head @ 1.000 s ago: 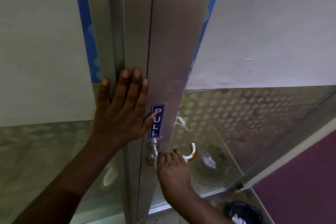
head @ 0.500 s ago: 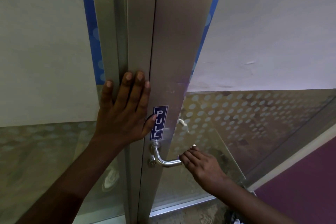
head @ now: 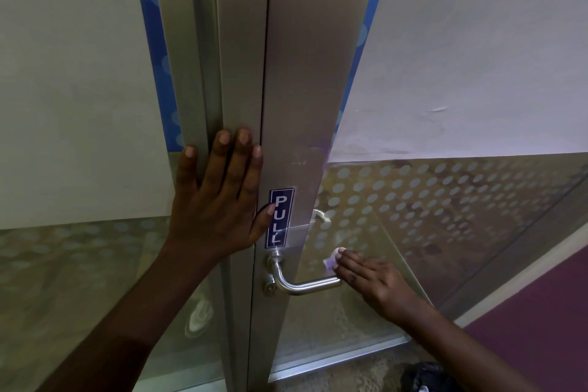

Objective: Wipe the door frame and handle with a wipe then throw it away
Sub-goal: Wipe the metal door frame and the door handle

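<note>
A silver metal door frame [head: 296, 73] runs down the middle, with a blue PULL sticker [head: 280, 216] on it. Below the sticker a steel lever handle [head: 305, 284] sticks out to the right. My left hand [head: 219, 200] lies flat against the frame, fingers spread, thumb touching the sticker. My right hand [head: 372, 280] covers the free end of the handle and holds a small white wipe [head: 332, 259] that peeks out past the fingertips.
Frosted glass panels with a dot pattern [head: 445, 200] flank the frame on both sides. A black bin bag [head: 426, 379] lies on the floor at the bottom right, beside a purple floor area [head: 541, 321].
My right hand slid along the handle from its base next to the frame out to the free end. The left hand stayed pressed on the frame.
</note>
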